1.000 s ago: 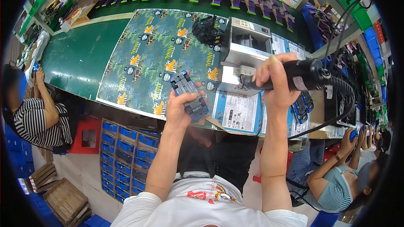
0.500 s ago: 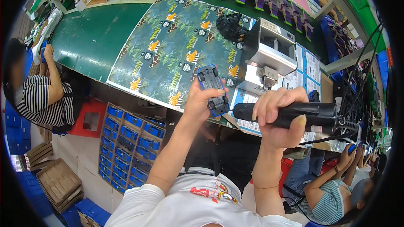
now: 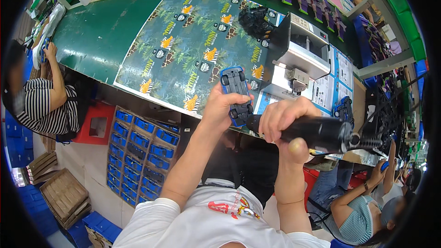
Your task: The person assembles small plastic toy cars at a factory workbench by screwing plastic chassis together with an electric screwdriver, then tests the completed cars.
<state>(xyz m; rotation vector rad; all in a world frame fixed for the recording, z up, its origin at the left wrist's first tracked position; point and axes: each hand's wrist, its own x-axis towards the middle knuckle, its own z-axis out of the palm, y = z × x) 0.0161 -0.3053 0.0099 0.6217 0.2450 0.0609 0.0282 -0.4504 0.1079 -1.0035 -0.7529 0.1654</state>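
My left hand (image 3: 221, 106) grips a blue toy car (image 3: 235, 93), its black underside and wheels facing up. The thumb presses across the chassis. My right hand (image 3: 290, 121) is wrapped round a black electric screwdriver (image 3: 317, 134) with a coiled cable at its rear end. The tool's front end meets the near end of the car; the exact tip is hidden beside the wheel. Beyond the right hand stands a metal screw feeder (image 3: 305, 55). Another blue toy car (image 3: 343, 109) lies to the right of it.
A patterned sheet (image 3: 183, 55) covers the green bench (image 3: 98, 32); a heap of black parts (image 3: 256, 22) lies on it. Below left is a partitioned tray (image 3: 142, 154) of blue cars, beside a red stool (image 3: 98, 121). Co-workers sit left and right. Purple toys line the far side.
The screwdriver has moved left and closer to the car, its rear end swinging toward me. The car is turned slightly more upright. My view has shifted a little.
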